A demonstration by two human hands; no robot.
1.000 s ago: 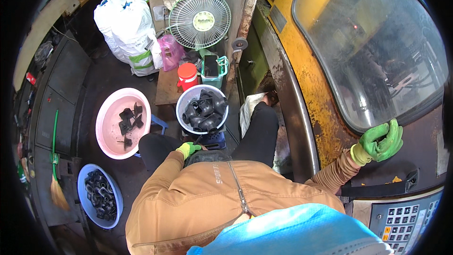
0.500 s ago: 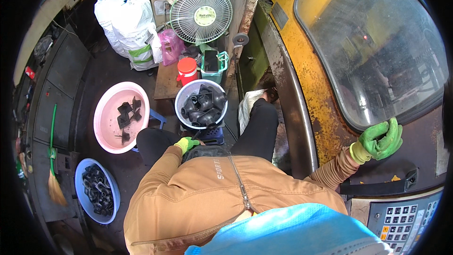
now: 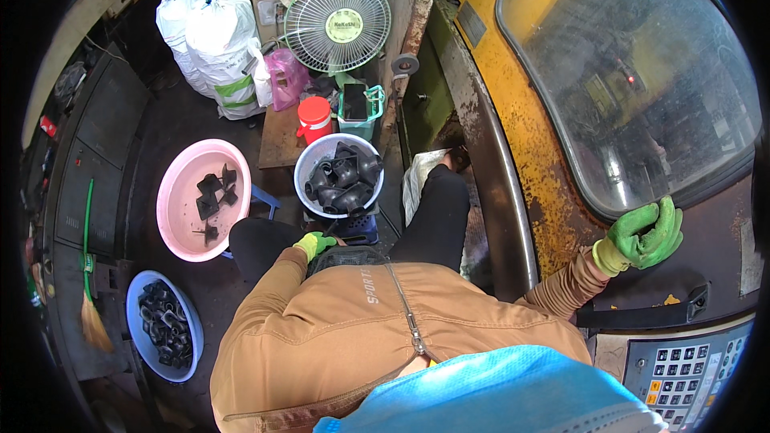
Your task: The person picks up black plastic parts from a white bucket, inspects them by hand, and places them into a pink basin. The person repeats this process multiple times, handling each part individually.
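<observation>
My left hand (image 3: 315, 245), in a green and yellow glove, is by my lap near my left thigh. Its fingers are curled closed, and whatever they may hold is too dark and small to make out. Just beyond it, a pale lavender basin (image 3: 298, 184) is heaped with black moulded parts (image 3: 345, 180). Out to the right, my gloved right hand (image 3: 644, 236) lies against the yellow and brown machine door, just below its window (image 3: 626, 88). Its fingers are loosely curved, with a gap to the thumb and nothing in between.
At left stand a pink basin (image 3: 178, 228) with a few black pieces and a blue tub (image 3: 135, 329) of black parts. A fan (image 3: 343, 26), a red jug (image 3: 314, 119) and white sacks (image 3: 220, 48) are ahead. A button panel (image 3: 682, 369) sits lower right, below a door handle (image 3: 642, 317).
The view has shifted very slightly. Both hands stay where they were, and the light seen through the machine window looks a little different.
</observation>
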